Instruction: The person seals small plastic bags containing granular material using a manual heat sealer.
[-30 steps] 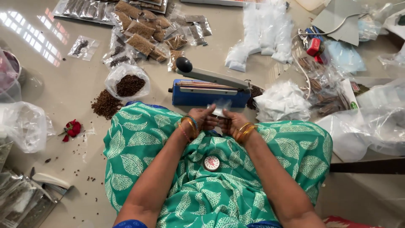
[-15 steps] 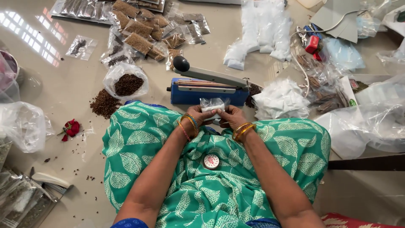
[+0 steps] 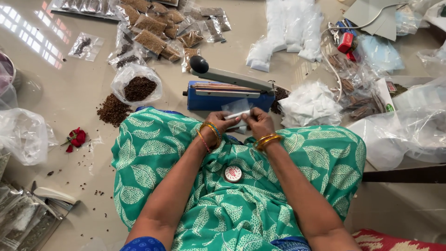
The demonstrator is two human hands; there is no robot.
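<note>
Both hands meet over my lap, just in front of a blue heat sealer (image 3: 227, 95) with a grey lever arm and black knob. My left hand (image 3: 222, 123) and my right hand (image 3: 258, 122) together pinch a small clear plastic pouch (image 3: 238, 108), held up between the fingertips. Bangles circle both wrists. My lap is covered by green leaf-patterned cloth (image 3: 153, 153). A small round red-and-white badge (image 3: 232, 174) lies on the cloth.
An open bag of dark spice (image 3: 138, 87) and a loose spice heap (image 3: 113, 109) sit left. Filled pouches (image 3: 153, 39) lie at the back. White packets (image 3: 310, 103) pile right of the sealer, clear bags (image 3: 404, 130) further right. A red rose (image 3: 76, 138) lies left.
My hands rose from my lap towards the sealer, and the clear pouch now shows between the fingertips, held up and spread.
</note>
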